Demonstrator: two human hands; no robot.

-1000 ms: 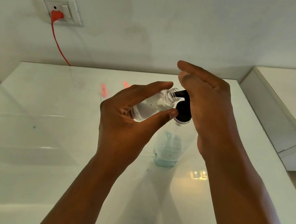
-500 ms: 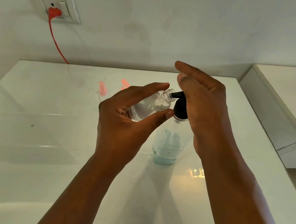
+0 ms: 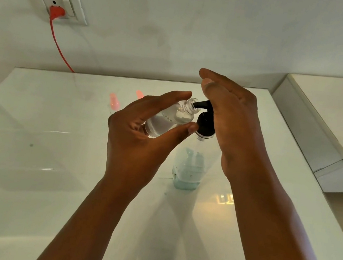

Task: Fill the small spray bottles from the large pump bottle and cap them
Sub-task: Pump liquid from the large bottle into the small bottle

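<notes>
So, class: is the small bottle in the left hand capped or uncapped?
Uncapped. The small spray bottle, tilted in the left hand, shows a bare threaded neck, with the black pump spout at its mouth.

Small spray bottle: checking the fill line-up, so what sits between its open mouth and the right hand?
In the head view, only the black pump spout spans from the small spray bottle mouth to the right hand.

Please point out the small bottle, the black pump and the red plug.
small bottle (image 3: 168,120), head view, its clear body
black pump (image 3: 206,125), head view, its collar
red plug (image 3: 57,11), head view, its body in the socket
</notes>
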